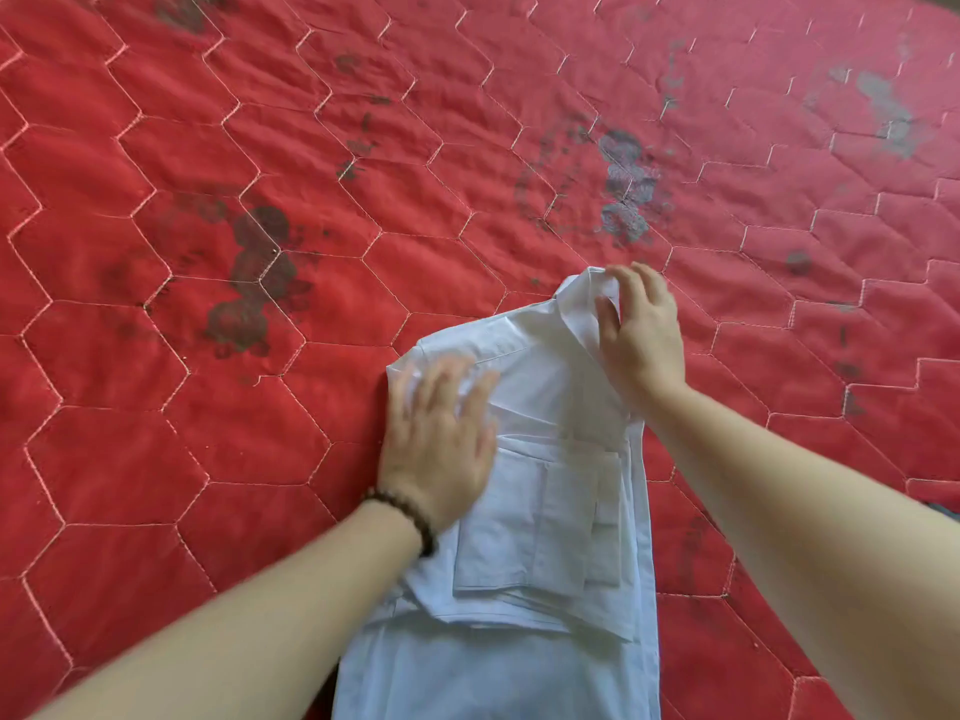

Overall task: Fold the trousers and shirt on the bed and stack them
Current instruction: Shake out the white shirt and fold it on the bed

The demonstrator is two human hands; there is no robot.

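Our bare forearms reaching over the white shirt (561, 491) partly folded on the red quilted bedspread (208, 407), our left hand (439, 444) flat on it with fingers spread, beaded bracelet (410, 517) at the wrist, our right hand (641, 330) pinching the collar.

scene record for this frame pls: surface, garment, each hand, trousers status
surface: red quilted bedspread with hexagon stitching and dark printed patches
garment: white cotton shirt, partly folded, collar at far end
left hand: flat on the shirt, motion-blurred, beaded bracelet on wrist
right hand: fingers at the collar
trousers: not identifiable
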